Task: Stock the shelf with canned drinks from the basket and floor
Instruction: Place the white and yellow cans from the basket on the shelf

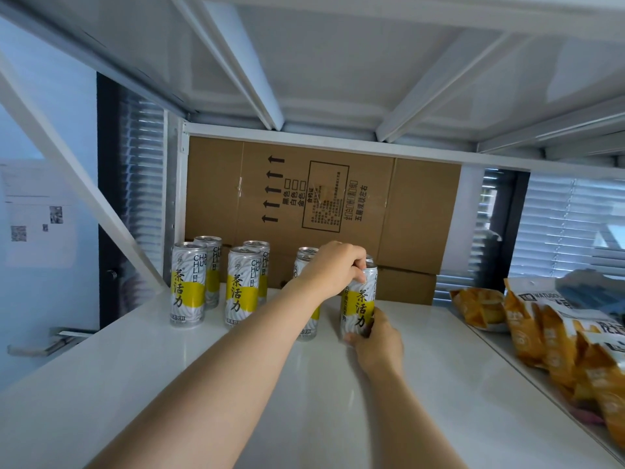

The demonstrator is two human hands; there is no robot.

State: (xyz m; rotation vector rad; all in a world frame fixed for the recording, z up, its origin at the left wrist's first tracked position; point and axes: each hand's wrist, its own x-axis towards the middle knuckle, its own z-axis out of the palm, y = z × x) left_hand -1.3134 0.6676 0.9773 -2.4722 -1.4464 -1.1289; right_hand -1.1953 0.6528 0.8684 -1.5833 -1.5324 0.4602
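Several silver-and-yellow tea cans stand upright on the white shelf (236, 384). Two pairs stand at the left, the front ones being a can (188, 286) and a can (241, 289). Another can (306, 262) stands partly hidden behind my left arm. My left hand (333, 269) grips the top of the rightmost can (362, 306). My right hand (377, 340) holds the same can at its base. The can stands on the shelf. No basket or floor shows in this view.
A flattened cardboard box (338, 204) leans against the back of the shelf. Orange snack bags (548, 336) lie on the neighbouring shelf at the right. The white underside of the upper shelf (321, 62) hangs close overhead. A slanted white brace (77, 184) crosses the left side.
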